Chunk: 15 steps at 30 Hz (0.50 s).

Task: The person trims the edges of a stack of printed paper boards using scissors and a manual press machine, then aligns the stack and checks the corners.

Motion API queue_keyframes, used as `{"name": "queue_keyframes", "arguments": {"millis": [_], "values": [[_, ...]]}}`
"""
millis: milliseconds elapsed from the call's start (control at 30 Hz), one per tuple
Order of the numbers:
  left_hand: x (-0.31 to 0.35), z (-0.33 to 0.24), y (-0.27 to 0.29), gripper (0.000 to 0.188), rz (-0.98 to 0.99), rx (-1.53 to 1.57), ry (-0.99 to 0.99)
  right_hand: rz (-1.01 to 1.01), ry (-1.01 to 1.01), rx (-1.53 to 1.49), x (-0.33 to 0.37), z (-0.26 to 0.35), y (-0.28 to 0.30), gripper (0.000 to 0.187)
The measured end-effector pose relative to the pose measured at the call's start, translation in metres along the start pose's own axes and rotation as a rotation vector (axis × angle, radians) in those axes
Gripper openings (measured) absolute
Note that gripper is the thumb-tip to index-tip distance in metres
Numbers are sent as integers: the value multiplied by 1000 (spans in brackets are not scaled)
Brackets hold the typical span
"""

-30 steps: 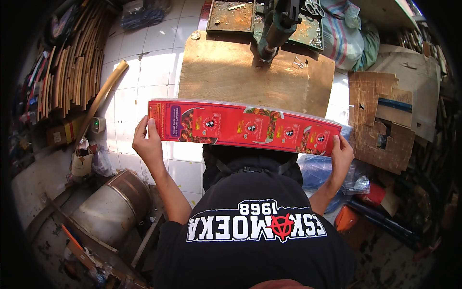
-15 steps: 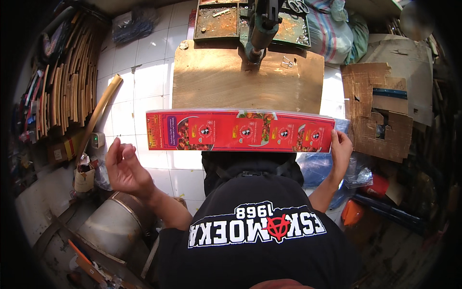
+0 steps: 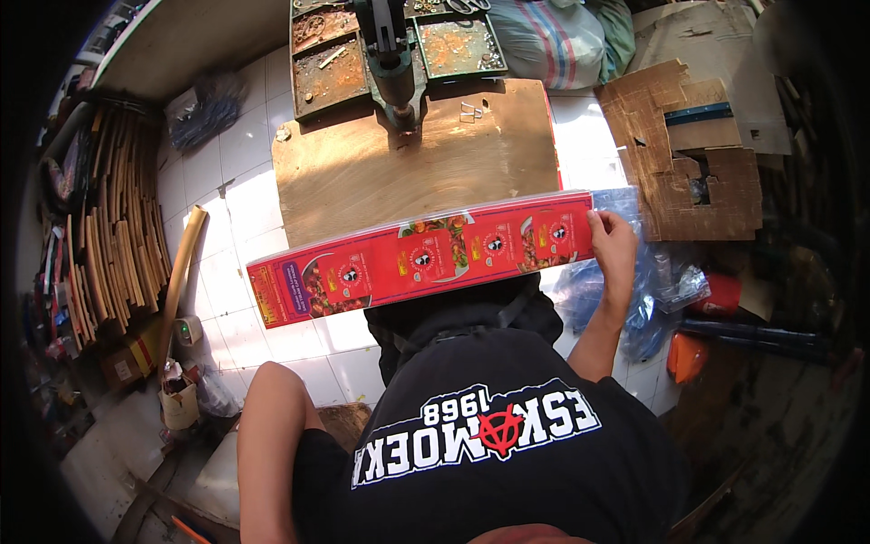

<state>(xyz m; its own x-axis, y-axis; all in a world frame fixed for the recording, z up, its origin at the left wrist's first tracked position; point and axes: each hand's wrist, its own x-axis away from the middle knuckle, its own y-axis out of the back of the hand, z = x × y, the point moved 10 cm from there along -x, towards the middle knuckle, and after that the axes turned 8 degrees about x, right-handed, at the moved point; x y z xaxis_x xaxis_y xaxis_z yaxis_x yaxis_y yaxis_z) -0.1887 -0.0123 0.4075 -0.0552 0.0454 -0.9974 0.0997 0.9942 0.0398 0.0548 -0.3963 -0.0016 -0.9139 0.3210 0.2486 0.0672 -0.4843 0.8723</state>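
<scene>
A long red printed strip with food pictures lies slantwise across the near edge of the wooden board. Its left end sits lower than its right, and its upper edge looks layered, as if several strips are stacked. My right hand pinches the right end, thumb on top; the fingers beneath are partly hidden. Of my left arm, only a bent part shows at the lower left, and the hand is out of the picture. Beyond the strip, the dark metal head of a hand press stands over the board.
Partitioned metal trays with small parts sit behind the press. A bent wire piece lies on the board. Cut cardboard and blue plastic film are at the right. Stacked cardboard sheets line the left.
My left hand has dropped out of view at the lower left. The red strip has tilted, its left end coming lower, while my right hand keeps its hold. The view has shifted.
</scene>
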Motion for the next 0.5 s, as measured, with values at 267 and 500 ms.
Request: {"name": "queue_keyframes", "arguments": {"millis": [267,500], "values": [[-6,13,2,26,-76,-62,98,19,-8,15,-4,-3,-2,36],[-7,12,-1,30,-38,0,104,28,-9,19,-2,4,2,37]]}}
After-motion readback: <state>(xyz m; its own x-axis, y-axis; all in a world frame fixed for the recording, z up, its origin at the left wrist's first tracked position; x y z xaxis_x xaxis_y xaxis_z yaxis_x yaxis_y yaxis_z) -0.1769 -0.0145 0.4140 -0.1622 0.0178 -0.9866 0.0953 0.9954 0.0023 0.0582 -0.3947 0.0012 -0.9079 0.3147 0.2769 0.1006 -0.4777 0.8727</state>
